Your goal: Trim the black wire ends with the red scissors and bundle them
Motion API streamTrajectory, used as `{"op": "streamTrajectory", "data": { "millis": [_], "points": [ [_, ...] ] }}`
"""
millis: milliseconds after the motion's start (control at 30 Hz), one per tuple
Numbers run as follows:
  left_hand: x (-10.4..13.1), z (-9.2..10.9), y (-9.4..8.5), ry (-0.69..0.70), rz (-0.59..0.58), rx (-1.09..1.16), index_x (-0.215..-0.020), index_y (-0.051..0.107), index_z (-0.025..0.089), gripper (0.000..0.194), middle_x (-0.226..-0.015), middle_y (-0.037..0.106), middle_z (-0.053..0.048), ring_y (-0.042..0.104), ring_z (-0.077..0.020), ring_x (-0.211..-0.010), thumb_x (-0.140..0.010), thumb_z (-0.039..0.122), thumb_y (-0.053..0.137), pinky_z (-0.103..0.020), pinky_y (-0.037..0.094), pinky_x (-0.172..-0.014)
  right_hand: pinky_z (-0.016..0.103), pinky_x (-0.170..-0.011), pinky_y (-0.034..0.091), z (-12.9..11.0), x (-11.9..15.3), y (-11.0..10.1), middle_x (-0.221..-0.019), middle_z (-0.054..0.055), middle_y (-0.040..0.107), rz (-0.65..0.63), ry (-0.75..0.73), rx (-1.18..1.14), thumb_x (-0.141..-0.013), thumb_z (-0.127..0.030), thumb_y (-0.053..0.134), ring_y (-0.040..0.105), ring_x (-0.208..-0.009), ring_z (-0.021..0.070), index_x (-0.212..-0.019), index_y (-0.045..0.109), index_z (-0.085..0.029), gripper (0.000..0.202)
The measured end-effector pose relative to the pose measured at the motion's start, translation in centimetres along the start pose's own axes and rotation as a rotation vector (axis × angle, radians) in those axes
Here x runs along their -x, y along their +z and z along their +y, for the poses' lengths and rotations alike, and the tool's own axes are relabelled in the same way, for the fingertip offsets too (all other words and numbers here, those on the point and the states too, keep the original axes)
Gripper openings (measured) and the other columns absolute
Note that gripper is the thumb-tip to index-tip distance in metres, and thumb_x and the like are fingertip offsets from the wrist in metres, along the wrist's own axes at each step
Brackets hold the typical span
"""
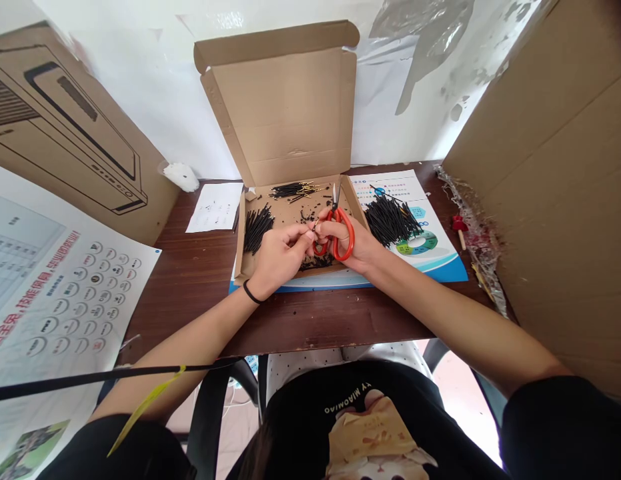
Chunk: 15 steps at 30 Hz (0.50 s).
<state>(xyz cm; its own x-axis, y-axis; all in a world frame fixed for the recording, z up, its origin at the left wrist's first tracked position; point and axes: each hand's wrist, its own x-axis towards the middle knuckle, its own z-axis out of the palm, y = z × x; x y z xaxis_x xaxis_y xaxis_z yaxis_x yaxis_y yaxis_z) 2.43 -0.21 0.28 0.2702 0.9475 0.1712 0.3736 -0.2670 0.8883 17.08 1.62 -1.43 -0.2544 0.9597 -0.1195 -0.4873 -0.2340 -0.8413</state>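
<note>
My right hand (347, 241) is closed around a pair of scissors (343, 235) with red handles, their blades pointing up and away over the open cardboard box (285, 267). Close beside it, my left hand (286, 250) pinches a small thin dark piece (315, 225) with a gold-coloured glint; the fingers hide most of it. The fingertips of both hands meet at this piece. Inside the box, one bundle of thin black sticks (257, 230) lies at the left and another, with gold ends (295, 191), at the back. Black scraps (315, 261) are scattered over the box floor.
A large heap of thin black sticks (390, 220) lies on a printed sheet (443, 263) right of the box. White paper (215, 208) lies to the left. Cardboard panels (540, 167) stand at both sides, and crumpled clear plastic (477, 247) runs along the right one.
</note>
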Motion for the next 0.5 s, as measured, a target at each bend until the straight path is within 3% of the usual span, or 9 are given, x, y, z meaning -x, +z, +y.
{"op": "streamTrajectory", "data": {
  "millis": [200, 367, 500],
  "points": [
    [-0.1, -0.1, 0.1, -0.1, -0.036, 0.22, -0.063, 0.061, 0.016, 0.021, -0.053, 0.053, 0.002, 0.041, -0.0085, -0.049, -0.081, 0.027, 0.06, -0.024, 0.03, -0.05, 0.023, -0.052, 0.033, 0.0, 0.0, -0.1, -0.054, -0.011, 0.049, -0.07, -0.01, 0.01, -0.056, -0.021, 0.066, 0.042, -0.051, 0.0071, -0.08, 0.044, -0.024, 0.033],
    [-0.4, 0.2, 0.1, -0.359, -0.238, 0.8, -0.064, 0.059, 0.014, 0.015, -0.044, 0.033, 0.007, 0.024, -0.005, -0.044, -0.076, 0.019, 0.066, -0.021, 0.023, -0.048, 0.025, -0.055, 0.036, -0.7, 0.3, -0.4, -0.059, -0.009, 0.053, -0.134, -0.103, 0.134, -0.059, -0.021, 0.067, 0.047, -0.054, 0.008, -0.081, 0.047, -0.023, 0.03],
    [-0.6, 0.6, -0.2, -0.508, -0.371, 1.056, -0.067, 0.06, 0.013, 0.011, -0.044, 0.022, 0.009, 0.014, -0.0036, -0.042, -0.078, 0.015, 0.064, -0.018, 0.023, -0.046, 0.027, -0.062, 0.043, -1.6, 0.6, -0.5, -0.066, -0.008, 0.056, -0.112, -0.244, 0.274, -0.06, -0.02, 0.068, 0.055, -0.062, 0.0095, -0.078, 0.049, -0.023, 0.026]
  ]
}}
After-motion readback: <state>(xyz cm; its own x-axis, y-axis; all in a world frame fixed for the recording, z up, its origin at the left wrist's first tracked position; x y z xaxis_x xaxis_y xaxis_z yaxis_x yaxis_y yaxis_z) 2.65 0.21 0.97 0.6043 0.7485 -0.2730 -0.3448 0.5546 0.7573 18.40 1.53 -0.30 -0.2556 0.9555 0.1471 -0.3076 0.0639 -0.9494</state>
